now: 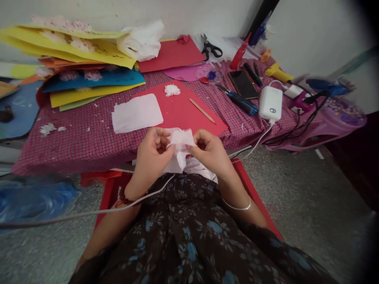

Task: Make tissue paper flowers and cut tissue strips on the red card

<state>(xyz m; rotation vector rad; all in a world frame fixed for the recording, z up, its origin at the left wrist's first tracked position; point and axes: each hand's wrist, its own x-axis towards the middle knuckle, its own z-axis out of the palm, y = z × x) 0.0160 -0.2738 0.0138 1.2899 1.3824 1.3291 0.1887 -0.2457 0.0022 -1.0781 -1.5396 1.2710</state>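
Observation:
A thin white tissue [181, 139] is stretched between my two hands, just in front of the table edge. My left hand [155, 152] pinches its left side between thumb and fingers. The right side is pinched by my right hand [209, 150], and a fold of the tissue hangs down between them. Beyond my hands lies a red paper sheet [180, 108]. On it rest a small heap of white paper bits [172, 90] and a wooden pencil [203, 111]. A flat white tissue sheet [137, 113] overlaps the red paper's left side.
Stacked coloured papers [97, 85] stand at the back left, with crumpled white tissue [143, 41] on top. Toward the right are black scissors [211, 48], a red glue bottle [240, 53], a phone [243, 84], a box cutter [238, 100], a power bank [271, 103] and a yellow glue gun [278, 73]. A white cable [89, 213] crosses my left forearm.

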